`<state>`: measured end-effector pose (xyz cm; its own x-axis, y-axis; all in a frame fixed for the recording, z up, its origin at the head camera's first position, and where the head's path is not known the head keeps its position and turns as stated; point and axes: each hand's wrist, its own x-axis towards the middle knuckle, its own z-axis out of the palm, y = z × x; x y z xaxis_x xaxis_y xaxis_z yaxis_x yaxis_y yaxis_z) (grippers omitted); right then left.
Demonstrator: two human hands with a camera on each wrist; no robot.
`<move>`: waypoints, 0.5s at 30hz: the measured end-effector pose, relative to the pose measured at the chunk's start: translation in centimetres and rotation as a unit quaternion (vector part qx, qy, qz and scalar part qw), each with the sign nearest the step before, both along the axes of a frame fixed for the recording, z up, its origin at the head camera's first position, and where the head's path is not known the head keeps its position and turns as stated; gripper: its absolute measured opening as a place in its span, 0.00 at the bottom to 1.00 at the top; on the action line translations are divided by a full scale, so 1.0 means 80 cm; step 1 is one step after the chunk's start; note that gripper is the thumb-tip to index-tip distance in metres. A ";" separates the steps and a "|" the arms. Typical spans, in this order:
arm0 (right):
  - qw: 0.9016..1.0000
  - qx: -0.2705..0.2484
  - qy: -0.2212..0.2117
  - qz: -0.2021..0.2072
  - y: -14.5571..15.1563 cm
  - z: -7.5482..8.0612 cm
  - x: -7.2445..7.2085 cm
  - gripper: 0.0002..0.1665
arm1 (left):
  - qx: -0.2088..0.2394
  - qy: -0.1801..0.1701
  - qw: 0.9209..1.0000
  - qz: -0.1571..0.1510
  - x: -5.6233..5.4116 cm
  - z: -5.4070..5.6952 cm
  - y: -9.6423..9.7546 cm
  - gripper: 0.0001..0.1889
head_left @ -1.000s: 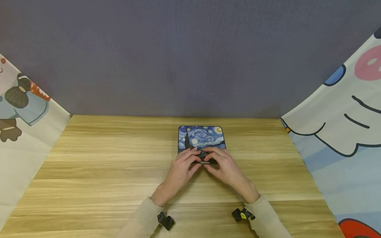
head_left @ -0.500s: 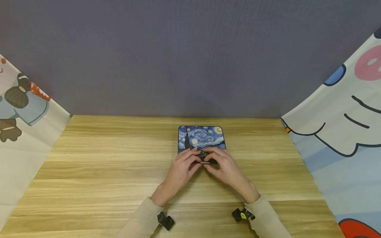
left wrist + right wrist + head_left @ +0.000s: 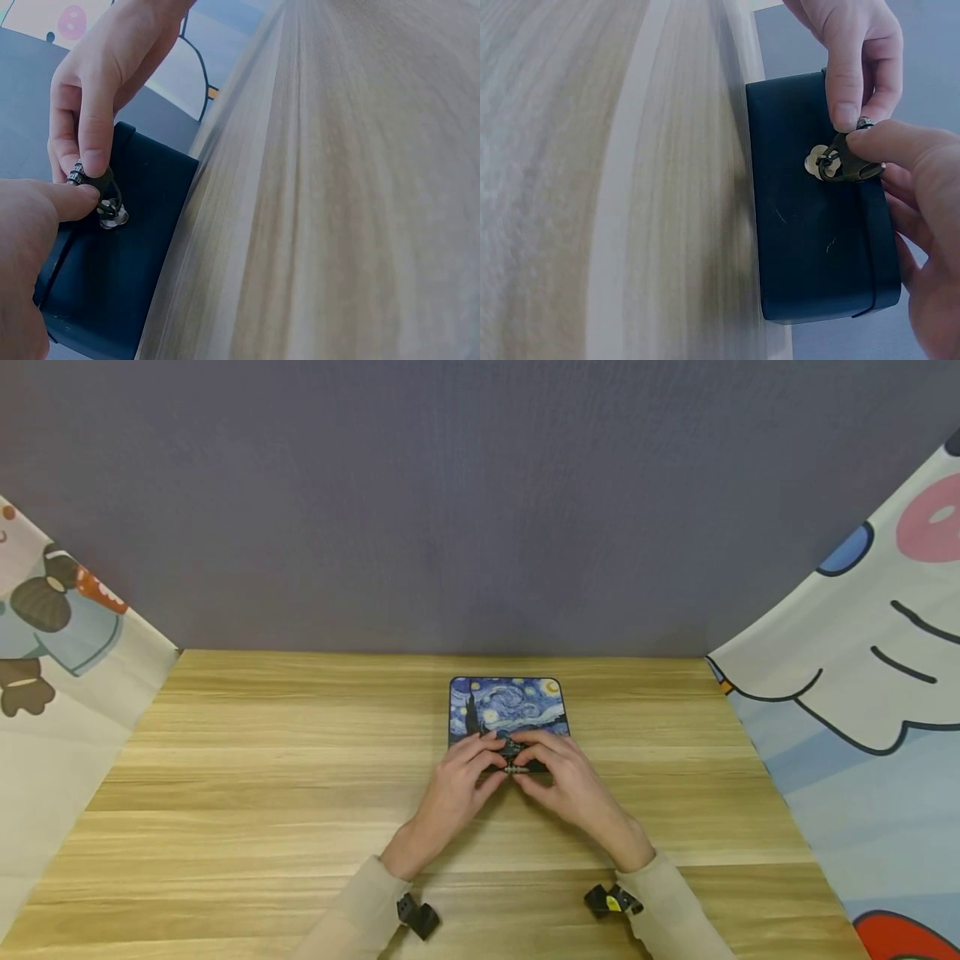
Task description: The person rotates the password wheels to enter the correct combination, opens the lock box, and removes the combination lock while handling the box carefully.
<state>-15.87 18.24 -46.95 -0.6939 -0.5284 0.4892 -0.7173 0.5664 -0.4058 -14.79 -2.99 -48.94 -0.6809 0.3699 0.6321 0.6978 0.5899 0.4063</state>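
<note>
A dark box (image 3: 504,700) with a swirling blue night-sky painting on its lid lies near the middle of the table. A round metal clasp (image 3: 813,161) sits on its dark front side (image 3: 806,240), and the shackle of a small bronze-toned combination padlock (image 3: 853,159) passes through it. My left hand (image 3: 463,778) pinches one end of this padlock between thumb and fingers. From the other side my right hand (image 3: 567,777) grips it the same way. Ridged dials (image 3: 76,174) show between the fingertips; their digits are too small to read. The hands cover part of the lid's front.
The box rests on a wood-grain table (image 3: 300,777). Behind it rises a grey wall panel (image 3: 450,527). Cartoon-print cloths hang at the left (image 3: 67,710) and right (image 3: 862,693). Small black cameras (image 3: 417,917) are strapped at both wrists.
</note>
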 end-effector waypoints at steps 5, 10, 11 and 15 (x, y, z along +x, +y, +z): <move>1.000 -0.002 0.002 0.002 0.000 0.000 0.000 0.12 | 0.001 0.003 1.000 0.000 0.000 0.000 0.000 0.10; 1.000 -0.003 0.002 0.001 -0.001 0.000 0.000 0.12 | -0.003 -0.003 1.000 0.000 0.000 0.000 -0.001 0.09; 1.000 -0.003 0.002 0.000 -0.001 0.000 0.000 0.12 | -0.004 -0.003 1.000 -0.001 0.000 0.000 -0.001 0.09; 1.000 -0.002 -0.002 -0.001 0.000 0.000 0.000 0.12 | -0.004 -0.002 1.000 -0.002 0.000 0.000 -0.001 0.09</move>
<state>-15.85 18.25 -46.98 -0.6967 -0.5252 0.4887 -0.7148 0.5661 -0.4106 -14.78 -3.03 -48.92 -0.6824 0.3768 0.6264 0.6979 0.5909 0.4047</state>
